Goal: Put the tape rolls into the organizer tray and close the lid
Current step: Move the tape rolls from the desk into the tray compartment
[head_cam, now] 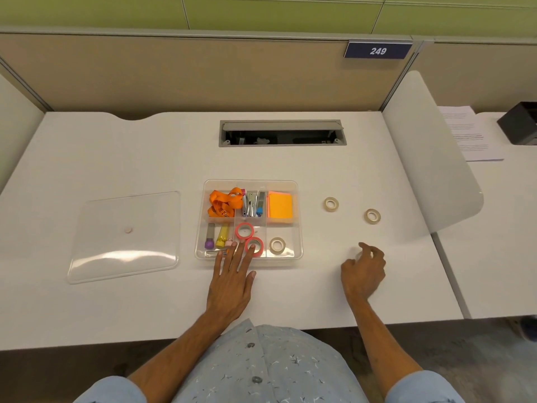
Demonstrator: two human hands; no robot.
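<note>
The clear organizer tray (297, 225) sits mid-desk with no lid on it. Two red tape rolls (244, 230) (254, 246) lie in its front middle compartment, and a beige tape roll (277, 245) lies in the front right one. My left hand (232, 282) lies flat with its fingers spread over the tray's front edge, fingertips beside the nearer red roll. Two more beige rolls (331, 204) (372, 216) lie on the desk to the right. My right hand (364, 271) is curled there around a pale tape roll (358, 253), mostly hidden. The clear lid (125, 237) lies flat to the left.
The tray's other compartments hold an orange lanyard (225, 202), a stapler (251, 203), orange sticky notes (279, 206) and markers (216, 235). An open cable slot (282, 133) is set in the desk behind. A white divider panel (430, 158) stands at the right, with papers (467, 132) beyond it.
</note>
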